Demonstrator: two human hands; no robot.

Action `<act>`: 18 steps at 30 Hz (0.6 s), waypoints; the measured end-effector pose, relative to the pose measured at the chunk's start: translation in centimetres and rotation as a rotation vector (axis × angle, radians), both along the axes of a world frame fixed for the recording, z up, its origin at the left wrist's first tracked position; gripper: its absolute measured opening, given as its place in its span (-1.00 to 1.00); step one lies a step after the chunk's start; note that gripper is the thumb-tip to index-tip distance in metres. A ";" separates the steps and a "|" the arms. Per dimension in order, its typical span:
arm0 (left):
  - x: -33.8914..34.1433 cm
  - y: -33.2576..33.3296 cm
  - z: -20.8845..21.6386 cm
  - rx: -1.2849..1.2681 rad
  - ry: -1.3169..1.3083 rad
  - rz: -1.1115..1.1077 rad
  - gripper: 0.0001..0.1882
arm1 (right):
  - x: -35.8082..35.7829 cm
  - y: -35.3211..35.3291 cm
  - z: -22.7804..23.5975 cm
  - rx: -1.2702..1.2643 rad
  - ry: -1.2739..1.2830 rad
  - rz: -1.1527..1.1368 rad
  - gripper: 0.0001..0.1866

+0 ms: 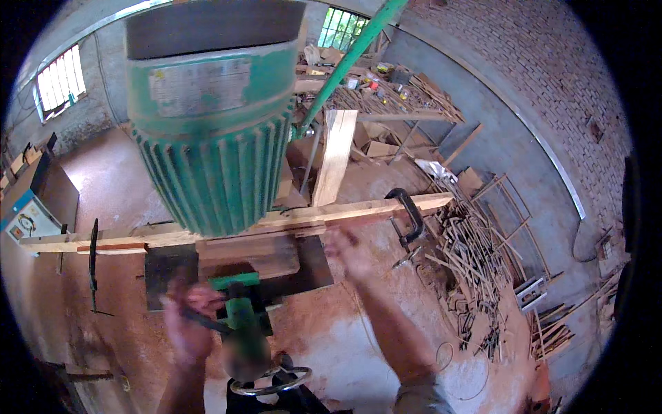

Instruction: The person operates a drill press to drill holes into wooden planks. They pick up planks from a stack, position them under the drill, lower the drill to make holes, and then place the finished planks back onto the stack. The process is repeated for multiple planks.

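My left hand (189, 324), a little blurred, is closed around a dark lever handle (207, 321) at the left side of a green machine. My right hand (350, 255) reaches forward with its fingers apart, next to the right end of the dark metal machine table (316, 265). It holds nothing that I can see. On that table lies a brown wooden board (255, 257), against a long pale wooden beam (372, 210). The green ribbed motor housing (214, 165) hangs over the board and hides part of it. A green machine part (238, 281) stands over the board's near side.
Black clamps grip the beam at right (414, 217) and left (93, 265). A metal handwheel ring (272, 388) is close below. Offcuts and scrap sticks (476, 265) pile up at right. Behind stand a pale plank (336, 155) and a cluttered bench (393, 103).
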State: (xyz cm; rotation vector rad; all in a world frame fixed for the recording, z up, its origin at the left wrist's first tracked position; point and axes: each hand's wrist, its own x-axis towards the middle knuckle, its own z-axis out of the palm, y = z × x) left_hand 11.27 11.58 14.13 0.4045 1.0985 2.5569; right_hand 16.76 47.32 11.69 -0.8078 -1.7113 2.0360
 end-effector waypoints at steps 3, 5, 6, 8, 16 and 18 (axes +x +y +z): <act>3.2 8.9 -1.0 -0.792 0.556 -0.347 -0.39 | -3.2 -0.3 -6.9 -0.309 -0.131 -0.070 -0.57; 5.1 12.3 -5.3 -1.167 1.114 -0.503 -0.28 | -5.6 -1.1 -8.1 -0.491 -0.121 -0.100 -0.58; 5.1 13.0 -5.0 -1.293 1.154 -0.606 -0.25 | -6.3 -1.0 -8.3 -0.547 -0.071 -0.097 -0.59; 5.0 13.9 -3.6 -1.533 1.218 -0.819 -0.16 | -7.2 -0.4 -8.4 -0.652 0.030 -0.094 -0.62; 4.7 4.8 4.8 -1.251 0.740 -0.420 -0.35 | -9.3 -0.5 -8.1 -0.554 0.093 -0.131 -0.49; 6.3 1.8 4.6 -1.141 0.472 -0.313 -0.35 | -8.9 0.6 -7.0 -0.557 0.171 -0.172 -0.49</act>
